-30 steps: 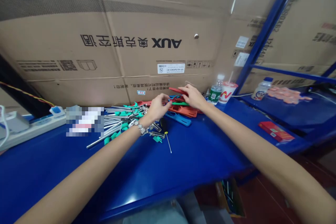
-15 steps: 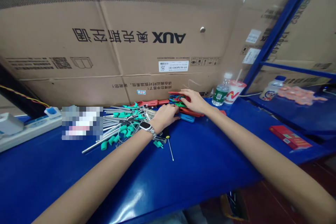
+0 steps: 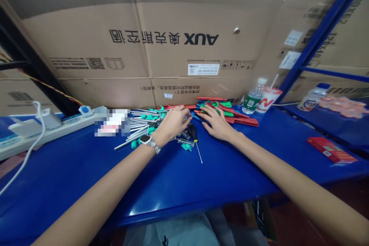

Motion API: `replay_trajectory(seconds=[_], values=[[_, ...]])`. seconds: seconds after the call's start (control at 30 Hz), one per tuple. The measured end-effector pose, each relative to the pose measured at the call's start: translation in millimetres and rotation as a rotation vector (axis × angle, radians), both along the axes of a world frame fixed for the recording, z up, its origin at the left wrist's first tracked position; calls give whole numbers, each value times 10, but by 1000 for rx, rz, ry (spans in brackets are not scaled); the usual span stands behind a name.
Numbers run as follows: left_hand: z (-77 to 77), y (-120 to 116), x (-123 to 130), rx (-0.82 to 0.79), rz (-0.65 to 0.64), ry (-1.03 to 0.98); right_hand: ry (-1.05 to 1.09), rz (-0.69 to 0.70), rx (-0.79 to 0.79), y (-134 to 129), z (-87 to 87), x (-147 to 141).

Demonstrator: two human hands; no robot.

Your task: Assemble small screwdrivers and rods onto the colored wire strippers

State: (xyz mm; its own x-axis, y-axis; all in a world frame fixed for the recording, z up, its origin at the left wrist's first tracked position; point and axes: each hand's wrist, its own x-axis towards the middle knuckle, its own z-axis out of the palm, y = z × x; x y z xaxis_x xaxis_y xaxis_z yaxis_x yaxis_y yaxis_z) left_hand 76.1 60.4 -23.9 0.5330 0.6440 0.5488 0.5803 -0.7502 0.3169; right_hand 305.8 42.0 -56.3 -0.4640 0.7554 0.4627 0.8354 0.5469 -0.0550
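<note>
My left hand (image 3: 173, 123), with a watch (image 3: 144, 138) on its wrist, is curled at the right end of a pile of metal rods (image 3: 138, 125) with green plastic pieces. Whatever lies under its bent fingers is hidden. My right hand (image 3: 218, 123) rests palm down, fingers spread, at the near side of a heap of red, green and blue plastic-handled pieces (image 3: 243, 119), whose exact kind I cannot make out. Between the hands, a screwdriver (image 3: 193, 133) with a black and yellow handle lies on the blue table (image 3: 178, 177), its tip toward me.
A large cardboard box (image 3: 161, 11) stands behind the table. At the right are a water bottle (image 3: 253, 98), a cup with a straw (image 3: 268, 100) and a red box (image 3: 331, 150). On the left lies a power strip (image 3: 54, 128) with a white cable.
The view has shifted, with the scene sliding right. My right hand has come down nearer the table and spread its fingers; the coloured pieces are more spread out. The screwdriver's handle now shows.
</note>
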Motion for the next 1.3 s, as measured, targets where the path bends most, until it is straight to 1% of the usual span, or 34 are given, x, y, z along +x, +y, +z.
replay_trajectory(seconds=[0.1,0.17,0.27,0.33,0.47,0.6,0.7,0.77,0.83,0.93,1.03,1.07,1.13,1.2,1.3], values=[[-53,-256,-307,36,-25,4,80,26,32,-99,26,-188],[-118,-418,-502,37,-20,14,159,14,8,-182,40,-339],[-204,-598,-736,-1,-54,49,275,-56,-139,-289,39,-526],[-230,-663,-828,-46,-94,60,319,-101,-236,-337,23,-588],[-241,-695,-860,-139,-108,56,348,-132,-292,-387,-21,-596],[-267,-714,-811,-147,-109,76,358,-157,-297,-405,-50,-594],[-262,-721,-802,-95,-92,102,368,-164,-296,-420,-66,-607],[-225,-687,-816,-19,-49,112,379,-169,-304,-422,-78,-609],[-168,-604,-834,58,11,104,382,-174,-290,-396,-78,-609],[-88,-395,-837,115,91,117,363,-138,-191,-247,-12,-634],[-55,-144,-782,110,163,182,248,-70,-110,54,161,-713],[-56,-68,-752,94,184,205,187,-76,-105,179,233,-749],[-72,53,-692,44,220,247,61,-118,-123,437,367,-824],[-99,117,-647,-19,238,283,-99,-143,-172,678,461,-891],[-146,119,-631,-93,234,302,-187,-115,-231,949,495,-965]])
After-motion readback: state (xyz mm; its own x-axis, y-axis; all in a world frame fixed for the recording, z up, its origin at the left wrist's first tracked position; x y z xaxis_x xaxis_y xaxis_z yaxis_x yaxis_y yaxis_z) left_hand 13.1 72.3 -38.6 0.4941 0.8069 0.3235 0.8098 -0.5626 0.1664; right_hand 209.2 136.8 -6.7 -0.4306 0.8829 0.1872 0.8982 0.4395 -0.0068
